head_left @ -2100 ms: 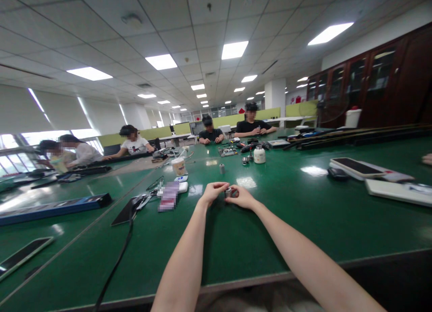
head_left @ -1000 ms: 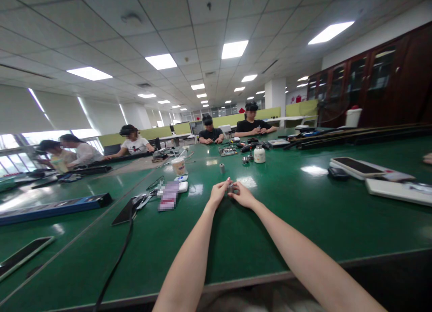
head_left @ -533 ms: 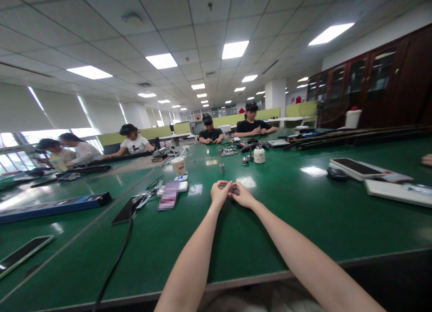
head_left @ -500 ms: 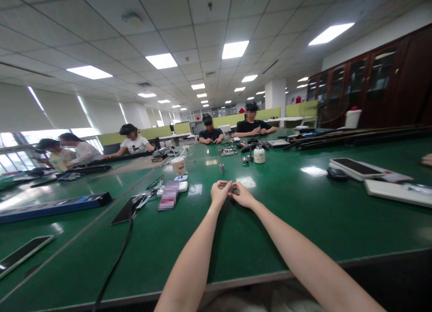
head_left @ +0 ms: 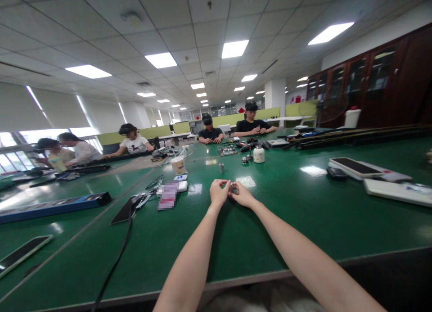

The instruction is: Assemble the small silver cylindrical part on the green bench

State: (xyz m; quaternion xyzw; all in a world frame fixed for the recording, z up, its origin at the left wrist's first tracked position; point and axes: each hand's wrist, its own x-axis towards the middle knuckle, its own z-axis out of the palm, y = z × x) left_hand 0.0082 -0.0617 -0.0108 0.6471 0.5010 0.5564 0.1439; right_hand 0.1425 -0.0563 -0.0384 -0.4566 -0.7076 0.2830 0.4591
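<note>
Both my arms reach out over the green table (head_left: 256, 240). My left hand (head_left: 219, 191) and my right hand (head_left: 241, 194) meet at their fingertips above the tabletop. Their fingers are curled and pinched together around a small part that is too small and too hidden to name. A small grey metal cylinder (head_left: 221, 168) stands on the table a short way beyond my hands.
A white jar (head_left: 259, 154), a paper cup (head_left: 178, 165) and a circuit board (head_left: 228, 151) stand farther back. A black cable (head_left: 118, 258) and a dark tablet (head_left: 124, 210) lie to the left. Phones and flat devices (head_left: 357, 166) lie at the right. Several people sit around the table's far sides.
My left hand has turned from lying over the small part to an upright pinch, and both hands have drawn slightly closer together. The view has barely shifted.
</note>
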